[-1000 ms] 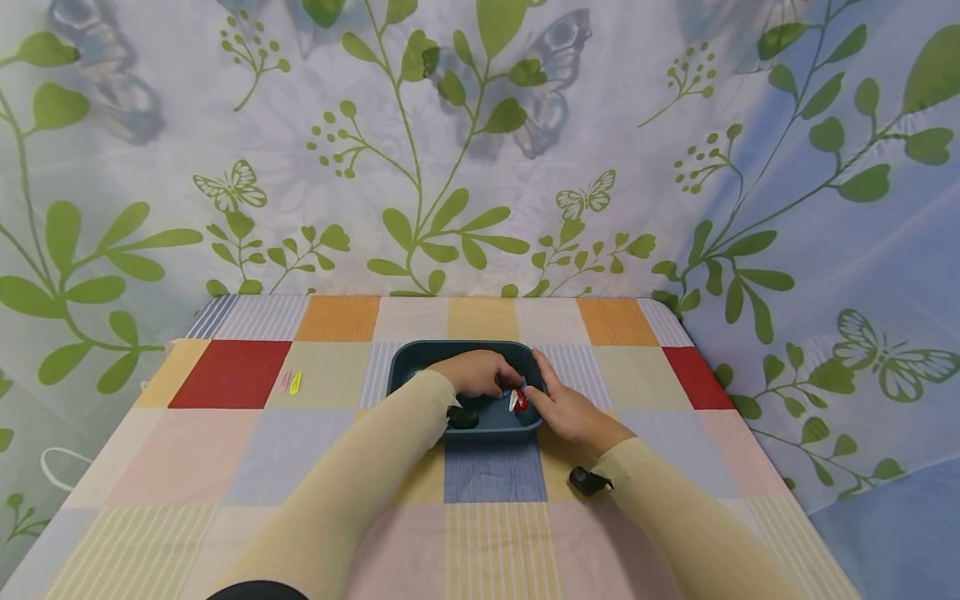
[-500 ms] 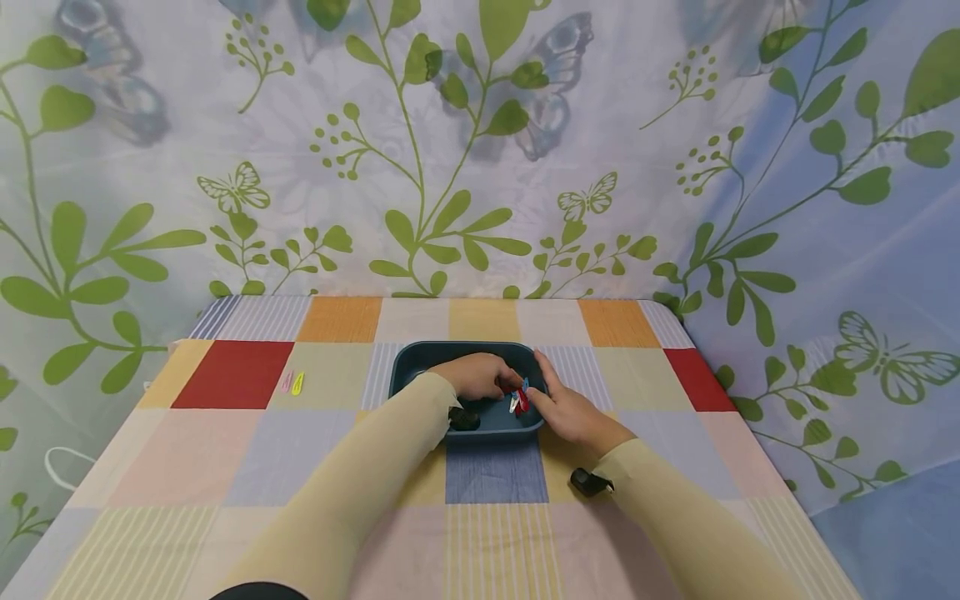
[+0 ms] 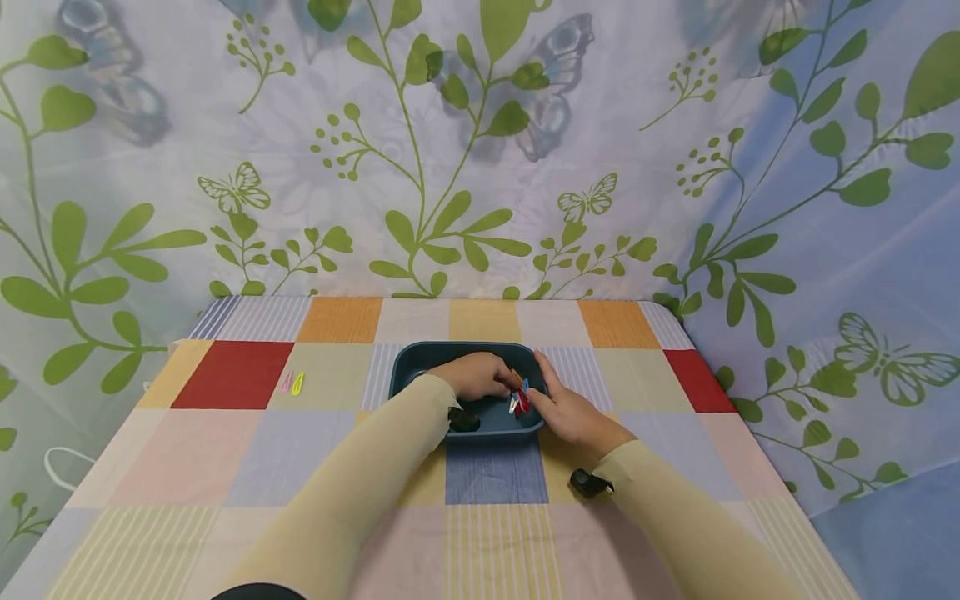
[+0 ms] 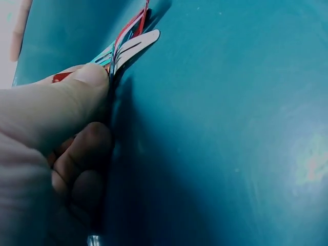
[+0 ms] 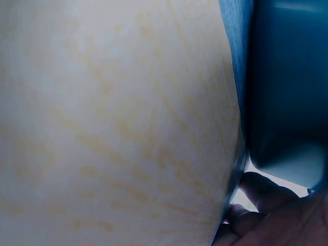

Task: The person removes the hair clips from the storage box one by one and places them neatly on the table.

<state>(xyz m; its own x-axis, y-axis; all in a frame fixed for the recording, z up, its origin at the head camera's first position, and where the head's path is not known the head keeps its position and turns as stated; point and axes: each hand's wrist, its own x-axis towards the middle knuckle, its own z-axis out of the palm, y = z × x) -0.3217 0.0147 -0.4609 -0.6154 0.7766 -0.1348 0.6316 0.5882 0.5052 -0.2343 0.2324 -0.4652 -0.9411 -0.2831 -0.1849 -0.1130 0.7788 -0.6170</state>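
Note:
A dark blue-green tray (image 3: pixel 495 434) stands on the table. Inside its right end my left hand (image 3: pixel 472 375) pinches a small bunch of snap hair clips (image 3: pixel 520 402). In the left wrist view the clips (image 4: pixel 136 46) fan out past the thumb tip, white, red and bluish, close to the tray floor; the other fingers of that hand (image 4: pixel 46 118) curl beneath. My right hand (image 3: pixel 573 414) rests at the tray's right end, fingers straight along the outside and thumb at the rim near the clips. The right wrist view shows that hand (image 5: pixel 287 212) only partly, beside the tray (image 5: pixel 292 92).
To the left of the tray, a pink hair clip (image 3: pixel 287 382) and a yellow hair clip (image 3: pixel 297 383) lie side by side on the patchwork tablecloth (image 3: pixel 322 450). A leaf-patterned curtain (image 3: pixel 450 150) hangs behind the table. A white cord (image 3: pixel 56 471) loops at the left edge.
The left fingertips have shifted slightly up from the tray floor, and more of the blue in the clip bunch shows. The right hand and the tray stay in place.

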